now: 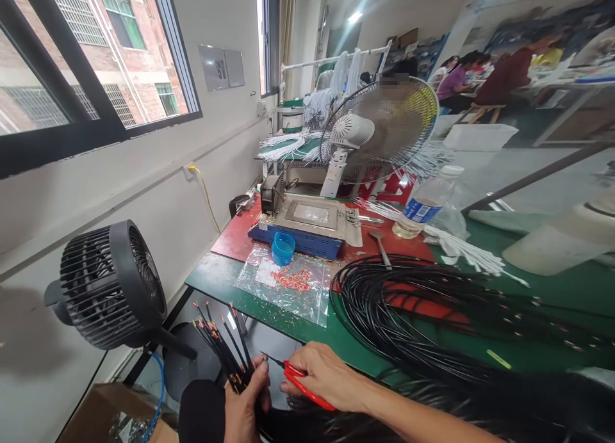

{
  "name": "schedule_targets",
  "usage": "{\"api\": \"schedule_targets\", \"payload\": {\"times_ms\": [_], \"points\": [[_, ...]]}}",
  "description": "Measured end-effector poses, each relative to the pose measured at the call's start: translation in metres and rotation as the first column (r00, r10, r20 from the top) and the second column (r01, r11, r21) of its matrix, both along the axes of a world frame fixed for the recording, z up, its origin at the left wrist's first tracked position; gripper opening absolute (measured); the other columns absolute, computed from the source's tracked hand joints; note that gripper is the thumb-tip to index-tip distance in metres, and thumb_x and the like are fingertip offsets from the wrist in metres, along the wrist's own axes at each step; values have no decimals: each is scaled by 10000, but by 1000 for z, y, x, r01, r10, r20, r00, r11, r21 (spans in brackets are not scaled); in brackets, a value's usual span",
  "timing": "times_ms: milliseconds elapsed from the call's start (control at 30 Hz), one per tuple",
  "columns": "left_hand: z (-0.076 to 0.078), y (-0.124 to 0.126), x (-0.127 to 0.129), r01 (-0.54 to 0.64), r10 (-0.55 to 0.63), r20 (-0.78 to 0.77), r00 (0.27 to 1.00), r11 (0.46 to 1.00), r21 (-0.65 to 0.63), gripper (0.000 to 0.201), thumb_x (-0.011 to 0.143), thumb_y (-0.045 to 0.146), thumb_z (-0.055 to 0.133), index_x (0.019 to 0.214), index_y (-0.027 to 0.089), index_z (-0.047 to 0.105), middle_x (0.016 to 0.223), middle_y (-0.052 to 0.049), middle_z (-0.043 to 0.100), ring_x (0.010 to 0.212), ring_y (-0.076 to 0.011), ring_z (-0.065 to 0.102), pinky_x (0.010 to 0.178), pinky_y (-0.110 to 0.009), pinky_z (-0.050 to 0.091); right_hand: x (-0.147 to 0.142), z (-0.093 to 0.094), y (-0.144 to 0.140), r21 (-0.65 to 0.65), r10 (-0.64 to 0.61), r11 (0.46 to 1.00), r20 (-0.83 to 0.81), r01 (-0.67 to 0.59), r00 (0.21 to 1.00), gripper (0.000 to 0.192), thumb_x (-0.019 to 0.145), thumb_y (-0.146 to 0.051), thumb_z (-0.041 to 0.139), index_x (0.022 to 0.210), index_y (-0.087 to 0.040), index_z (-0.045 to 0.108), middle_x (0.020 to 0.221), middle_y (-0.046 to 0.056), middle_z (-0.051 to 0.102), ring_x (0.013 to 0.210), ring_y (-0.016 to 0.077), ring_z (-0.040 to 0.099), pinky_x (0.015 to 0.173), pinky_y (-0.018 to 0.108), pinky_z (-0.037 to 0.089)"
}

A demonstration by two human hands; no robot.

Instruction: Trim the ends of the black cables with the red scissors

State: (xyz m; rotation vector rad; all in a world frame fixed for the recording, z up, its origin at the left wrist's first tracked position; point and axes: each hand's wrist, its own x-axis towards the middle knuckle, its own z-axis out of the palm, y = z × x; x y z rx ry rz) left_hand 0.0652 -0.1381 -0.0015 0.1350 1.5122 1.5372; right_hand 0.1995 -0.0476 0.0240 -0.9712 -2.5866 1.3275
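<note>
Off the counter's left end, a round black plastic fan (pixel 113 286) stands on a black disc base by the white wall.

Just right of it, below the near left corner of the green-topped counter (pixel 216 278), the person's left hand (pixel 244 408) is clenched around a bundle of thin black wires with stripped orange tips (pixel 223 340). The wires fan upward and to the left out of the fist, and the hand's fingers (pixel 262 374) wrap the bundle near its lower end.

Immediately to the right, the right hand (pixel 329 376) grasps a pair of red-handled snips (pixel 300 382), its fingers closed over the handles. The metal tip points left and sits right beside the left hand's thumb, at the base of the bundle.

On the counter near its front edge lies a clear plastic bag sprinkled with small red and orange wire scraps (pixel 288 283). A small blue plastic cup (pixel 283 248) stands at the bag's far edge, touching a flat blue-and-grey machine (pixel 312 225).

Right of the bag, a large coil of black cable (pixel 408 315) spreads across the counter to the front edge. Behind it a clear water bottle with a blue label (pixel 425 203) stands beside a white desk fan (pixel 379 132).
</note>
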Motion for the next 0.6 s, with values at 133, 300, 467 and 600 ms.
{"api": "schedule_targets", "payload": {"times_ms": [133, 300, 467, 600], "points": [[-4, -3, -2, 32, -31, -17, 999, 999, 10, 395, 540, 371, 718, 806, 102, 604, 400, 71, 457, 335, -27, 350, 414, -190, 219, -2, -5, -1, -124, -61, 991, -64, 52, 996, 540, 743, -540, 544, 444, -144, 330, 447, -51, 254, 441, 39, 230, 420, 199, 140], [-13, -9, -4, 92, -92, 31, 995, 995, 29, 404, 574, 376, 694, 856, 106, 592, 353, 50, 475, 394, -57, 405, 478, -203, 242, -12, -11, 1, -459, -230, 879, -179, 125, 957, 473, 726, -562, 546, 514, -146, 476, 386, -56, 356, 350, 44, 306, 360, 176, 204], [-19, -13, -6, 123, -125, 26, 992, 990, 76, 368, 556, 363, 712, 809, 126, 589, 388, 35, 511, 420, -65, 420, 496, -215, 245, -28, -7, -2, -728, -350, 682, -232, 77, 908, 465, 685, -577, 571, 542, -138, 518, 356, -65, 388, 293, 41, 310, 329, 169, 221], [-14, -12, -6, 149, -148, -15, 989, 984, 93, 280, 585, 370, 689, 705, 136, 592, 383, 34, 496, 414, -60, 393, 495, -219, 231, -32, -10, -8, -722, -349, 689, -249, 68, 903, 463, 694, -569, 572, 549, -132, 533, 359, -66, 403, 291, 36, 315, 325, 162, 218]]}}
